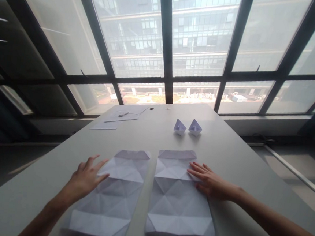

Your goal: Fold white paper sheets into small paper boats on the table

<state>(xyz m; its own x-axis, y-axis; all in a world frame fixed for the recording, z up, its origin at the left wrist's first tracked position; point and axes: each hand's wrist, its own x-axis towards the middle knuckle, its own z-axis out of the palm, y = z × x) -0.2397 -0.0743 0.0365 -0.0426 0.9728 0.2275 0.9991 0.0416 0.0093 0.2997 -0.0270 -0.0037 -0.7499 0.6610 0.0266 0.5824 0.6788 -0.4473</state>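
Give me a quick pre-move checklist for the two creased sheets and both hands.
1. Left hand on left creased sheet: ok, fingers rest flat on its left edge.
2. Right hand on right creased sheet: ok, fingertips lie on its right edge.
3. Sheets apart: ok, a gap shows between them.
4. Sheets fully flat: not ok, top edges folded over.
5. Two paper boats clear of the sheets: ok.
6. Sheets' near edges on the table: cannot tell.

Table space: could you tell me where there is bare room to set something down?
The table is bare right of the two paper boats, and in the band between them and the creased sheets. The near middle is crowded: left hand and right hand rest on the sheets. Loose papers fill the far left corner.
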